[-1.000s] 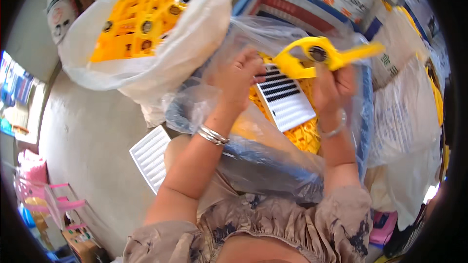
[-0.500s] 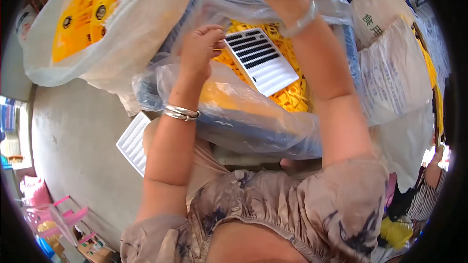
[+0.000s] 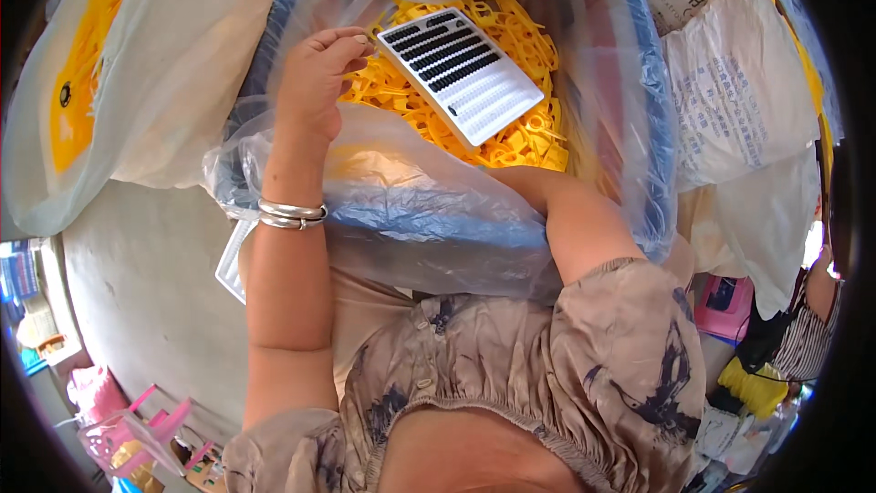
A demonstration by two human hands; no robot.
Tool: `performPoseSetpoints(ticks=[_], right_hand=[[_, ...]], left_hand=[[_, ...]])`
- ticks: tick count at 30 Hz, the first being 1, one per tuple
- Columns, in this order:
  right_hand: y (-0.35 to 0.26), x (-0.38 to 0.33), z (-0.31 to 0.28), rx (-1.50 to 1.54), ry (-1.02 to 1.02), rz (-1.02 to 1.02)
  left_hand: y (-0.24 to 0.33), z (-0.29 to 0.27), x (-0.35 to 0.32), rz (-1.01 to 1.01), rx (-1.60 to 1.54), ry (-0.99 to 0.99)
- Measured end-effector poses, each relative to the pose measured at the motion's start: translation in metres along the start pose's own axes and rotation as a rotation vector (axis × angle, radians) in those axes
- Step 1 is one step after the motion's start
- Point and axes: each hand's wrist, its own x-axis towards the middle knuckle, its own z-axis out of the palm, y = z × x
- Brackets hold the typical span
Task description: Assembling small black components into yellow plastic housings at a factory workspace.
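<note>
My left hand (image 3: 318, 78) is raised at the left side of the lined bin, its fingertips pinched together just beside the upper left corner of a white ribbed tray (image 3: 497, 110). Whatever those fingers hold, if anything, is too small to make out. Rows of small black pieces (image 3: 447, 50) fill the far part of the tray; its near rows are mostly bare white. Under the tray lies a heap of yellow plastic parts (image 3: 538, 141). My right forearm (image 3: 584, 215) reaches in over the bin's near side, and the hand itself is hidden below the plastic liner.
The blue bin (image 3: 652, 110) is draped with a clear liner (image 3: 429, 169). A translucent bag with a yellow part (image 3: 87, 64) stands at left, white sacks (image 3: 744, 82) at right. Another white tray (image 3: 233, 260) lies beside my left arm. A pink stool (image 3: 137, 434) stands lower left.
My right arm has come back from beyond the far rim, and its hand has gone down behind the liner's near fold. The left hand stays pinched by the tray. The view has shifted.
</note>
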Motion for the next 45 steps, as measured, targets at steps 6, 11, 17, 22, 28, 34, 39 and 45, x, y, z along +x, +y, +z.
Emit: performPoseSetpoints(ticks=[6, 11, 17, 22, 28, 34, 39, 45], right_hand=[[0.052, -0.059, -0.041, -0.164, -0.041, -0.042], [0.048, -0.070, -0.053, -0.300, -0.031, -0.054], [0.040, -0.084, -0.061, -0.475, -0.047, -0.099], [0.042, -0.090, -0.086, -0.622, -0.068, -0.130], [0.026, -0.067, -0.132, -0.426, 0.601, -0.439], [-0.058, -0.087, -0.185, 0.134, 0.698, -0.692], [-0.105, -0.121, -0.201, -0.024, 0.828, -0.850], [-0.120, -0.142, -0.232, -0.657, 1.112, -1.308]], left_hand=[[0.003, -0.009, -0.001, 0.023, 0.003, 0.016], [0.001, -0.001, 0.002, 0.052, 0.076, -0.023], [0.001, -0.001, 0.001, 0.061, 0.060, -0.005], [0.002, -0.005, 0.000, 0.066, 0.044, 0.014], [0.001, -0.003, 0.003, 0.079, 0.033, 0.026], [-0.002, 0.003, 0.000, 0.002, 0.068, 0.052], [-0.003, 0.018, -0.005, 0.021, -0.118, -0.247], [-0.002, 0.009, -0.001, -0.081, -0.637, -0.753]])
